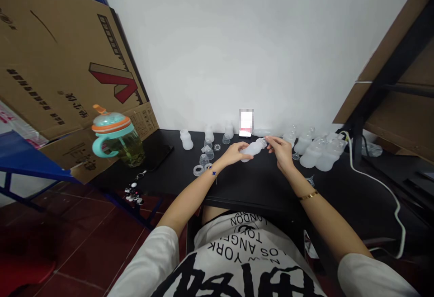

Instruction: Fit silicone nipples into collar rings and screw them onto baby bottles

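Observation:
A frosted white baby bottle (251, 151) lies tilted in my left hand (236, 153), its neck pointing right and up. My left fingers and thumb are wrapped round its body. At the neck end, my right hand (280, 151) pinches the bottle's clear top with thumb and forefinger; the exact part under the fingertips is too small to make out. Left of my hands are clear dome caps (204, 159), a white collar ring (198, 170) and open bottles (186, 139). Several bottles with teats (312, 152) stand together beyond my right hand.
A phone with a lit screen (246, 123) leans on the wall behind the black table (237, 188). A tea jug (118, 139) and a dark phone (161, 157) sit left, beside a large cardboard box (68, 62). A white cable (376, 184) runs along the right.

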